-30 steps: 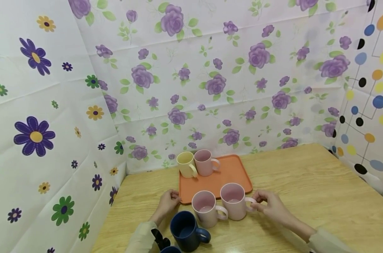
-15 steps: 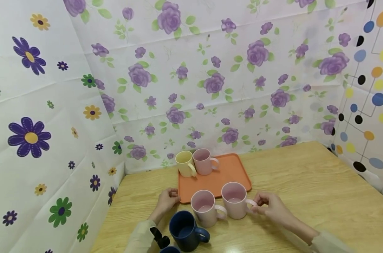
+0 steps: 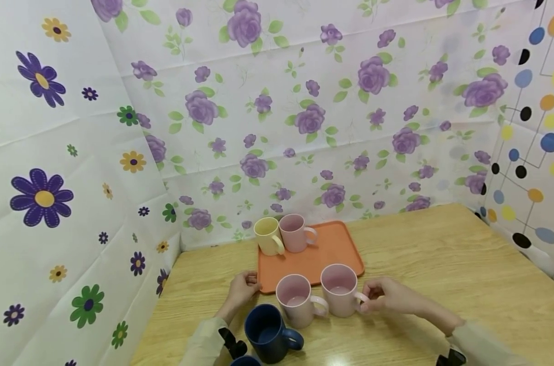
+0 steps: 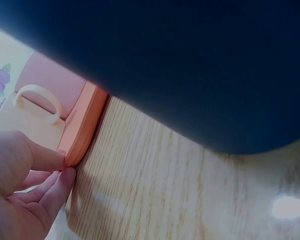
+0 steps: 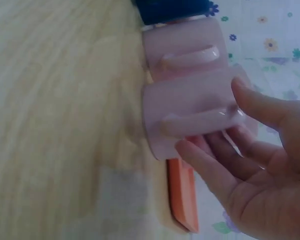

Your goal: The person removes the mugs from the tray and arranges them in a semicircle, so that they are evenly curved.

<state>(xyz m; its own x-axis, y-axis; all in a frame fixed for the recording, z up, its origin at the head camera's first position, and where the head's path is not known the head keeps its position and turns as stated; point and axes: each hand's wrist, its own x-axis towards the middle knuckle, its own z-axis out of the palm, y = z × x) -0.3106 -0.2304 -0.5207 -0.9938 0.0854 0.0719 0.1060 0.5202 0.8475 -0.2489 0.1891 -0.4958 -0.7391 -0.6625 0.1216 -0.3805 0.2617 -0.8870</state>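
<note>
My left hand (image 3: 241, 291) pinches the near left corner of an orange tray (image 3: 332, 249) between thumb and fingers. In the left wrist view its fingertips (image 4: 65, 175) meet at the tray's rim. A pink mug (image 3: 340, 300) stands upright on the table before the tray, and my right hand (image 3: 389, 297) holds its handle. From the right wrist, the thumb is on one side of that handle and the fingers on the other. Another pink mug (image 3: 296, 307) stands just left of it. A dark blue mug (image 3: 265, 340) is close to my left forearm.
On the tray's back left stand a yellow mug (image 3: 268, 239) and a third pink mug (image 3: 293, 236), side by side. A second blue mug (image 3: 246, 362) is cut off by the bottom edge. Floral sheets hang behind the wooden table (image 3: 423, 254).
The held pink mug has shifted slightly right, away from its pink neighbour. My right wrist has turned a little at the handle. My left hand keeps its pinch on the tray corner.
</note>
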